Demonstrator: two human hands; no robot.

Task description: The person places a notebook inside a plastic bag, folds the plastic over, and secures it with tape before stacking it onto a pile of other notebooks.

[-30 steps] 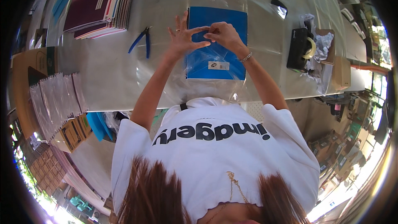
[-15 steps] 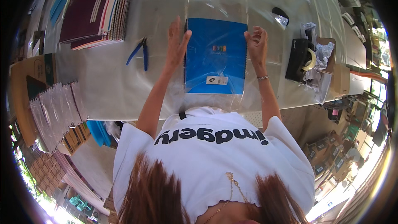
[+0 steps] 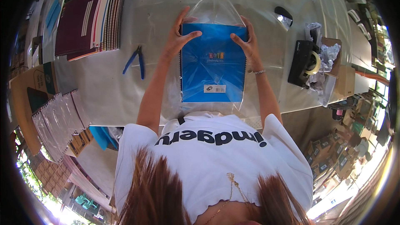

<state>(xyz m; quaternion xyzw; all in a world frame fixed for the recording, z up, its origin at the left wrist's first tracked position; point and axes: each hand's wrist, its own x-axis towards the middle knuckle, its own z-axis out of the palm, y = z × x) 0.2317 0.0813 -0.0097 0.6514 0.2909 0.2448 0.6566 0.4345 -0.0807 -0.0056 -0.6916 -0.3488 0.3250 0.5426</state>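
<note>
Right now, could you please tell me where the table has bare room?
Between the notebook stack and near table edge, left of the pliers; between right hand and tape dispenser. Crowded: right of the dispenser, around crumpled wrap.

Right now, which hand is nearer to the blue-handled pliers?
Left. The left hand is up and right of the pliers; the right hand is farther, at the right edge of the blue rectangular notebook.

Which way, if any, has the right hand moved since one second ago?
Yes. Judged against the black tape dispenser, the right hand has moved rightward, closer to it, from over the blue spiral notebook to the notebook's upper right edge.
</note>
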